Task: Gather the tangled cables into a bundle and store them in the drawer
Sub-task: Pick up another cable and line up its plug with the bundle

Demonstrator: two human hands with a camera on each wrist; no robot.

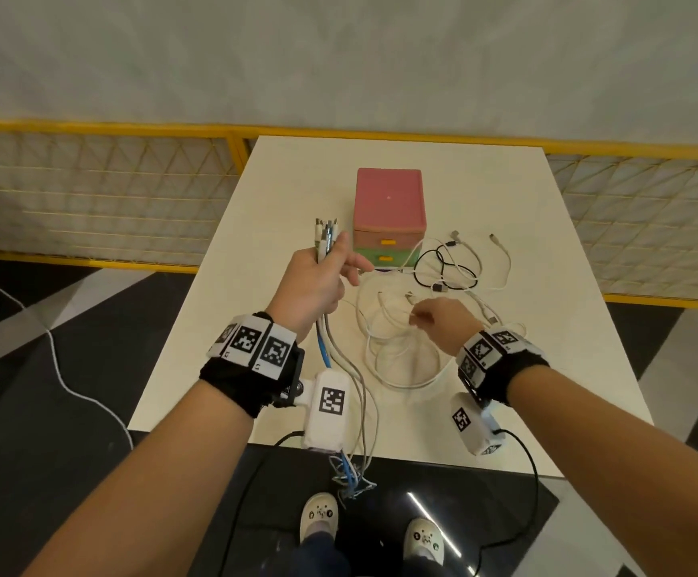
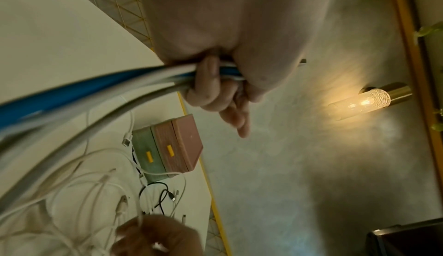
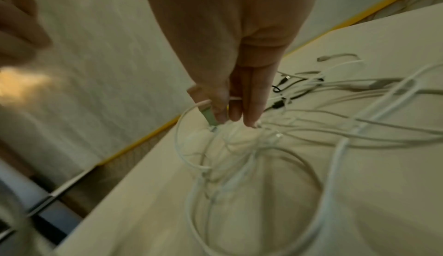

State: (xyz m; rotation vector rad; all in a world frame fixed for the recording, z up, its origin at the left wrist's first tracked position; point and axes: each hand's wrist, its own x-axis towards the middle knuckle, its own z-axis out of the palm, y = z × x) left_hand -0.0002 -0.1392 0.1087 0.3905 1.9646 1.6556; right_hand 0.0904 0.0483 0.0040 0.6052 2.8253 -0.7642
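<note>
My left hand [image 1: 318, 276] grips a bundle of blue, white and grey cables [image 1: 325, 239], plugs pointing up, tails hanging past the table's near edge [image 1: 353, 472]. The left wrist view shows my fingers [image 2: 208, 82] curled round that bundle [image 2: 120, 87]. My right hand [image 1: 434, 320] pinches the plug end of a white cable [image 3: 210, 116] just above the loose white coils [image 1: 401, 351] on the table. More white and black cables [image 1: 455, 268] lie tangled to the right of a small pink and green drawer box [image 1: 388, 218], both drawers shut.
The white table [image 1: 526, 389] stands against a yellow-framed mesh fence [image 1: 101, 189]. Behind it is a pale wall with a lit lamp [image 2: 364, 103]. My feet [image 1: 372, 530] stand on the dark floor below the near edge. A thin white cord [image 1: 68, 389] trails across the floor at left.
</note>
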